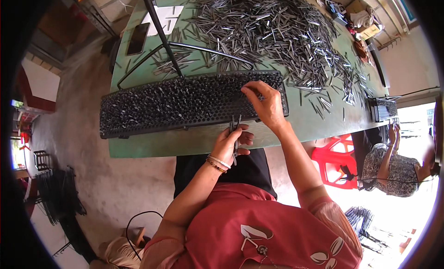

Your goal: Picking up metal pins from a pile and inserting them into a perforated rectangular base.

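Observation:
A long black perforated rack [157,104] lies across the near edge of the green table, most of its holes filled with upright thin dark metal pieces. Just in front of its near edge, my left hand [229,146] is closed around a few thin metal strips [236,125]. Over the right part of the rack, where bare holes show, my right hand [266,102] has thumb and fingers pinched together at the rack's surface. Whatever sits between those fingertips is too small to make out.
A wide heap of loose metal strips [273,33] covers much of the green table [310,125]. A black metal stand [162,33] rises behind the rack. A phone [138,39] and white papers [166,20] lie far left. Red stools [335,162] and another person [393,169] are at right.

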`<state>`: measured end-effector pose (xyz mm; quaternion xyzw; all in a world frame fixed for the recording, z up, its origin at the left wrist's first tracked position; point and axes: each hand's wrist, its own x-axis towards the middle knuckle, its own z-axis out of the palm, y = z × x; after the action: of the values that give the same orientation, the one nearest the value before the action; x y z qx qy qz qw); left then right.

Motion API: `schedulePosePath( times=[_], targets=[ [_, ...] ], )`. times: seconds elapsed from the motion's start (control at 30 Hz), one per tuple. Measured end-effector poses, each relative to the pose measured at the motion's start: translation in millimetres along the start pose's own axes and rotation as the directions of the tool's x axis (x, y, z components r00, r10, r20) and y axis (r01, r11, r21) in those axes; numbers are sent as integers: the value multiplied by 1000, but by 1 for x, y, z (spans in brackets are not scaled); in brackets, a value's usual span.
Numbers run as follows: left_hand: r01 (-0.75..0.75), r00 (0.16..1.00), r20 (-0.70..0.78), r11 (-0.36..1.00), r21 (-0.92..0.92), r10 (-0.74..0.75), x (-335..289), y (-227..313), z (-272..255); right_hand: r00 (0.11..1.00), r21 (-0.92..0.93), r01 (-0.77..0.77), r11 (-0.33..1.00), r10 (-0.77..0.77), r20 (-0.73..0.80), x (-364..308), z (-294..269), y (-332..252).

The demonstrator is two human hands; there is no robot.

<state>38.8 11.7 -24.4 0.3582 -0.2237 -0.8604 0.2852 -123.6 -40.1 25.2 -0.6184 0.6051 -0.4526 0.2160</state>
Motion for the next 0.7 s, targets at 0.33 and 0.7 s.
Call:
schedulePosePath(
  times=[0.33,0.7],
  targets=[
    [4,1000,2,1000,6,-4,2,0,-1,951,-72,261,963,-244,192,6,-5,-5],
    [2,1000,3,1000,7,-2,-1,5,4,938,-104,321,941,-300,176,5,0,3]
  ],
)
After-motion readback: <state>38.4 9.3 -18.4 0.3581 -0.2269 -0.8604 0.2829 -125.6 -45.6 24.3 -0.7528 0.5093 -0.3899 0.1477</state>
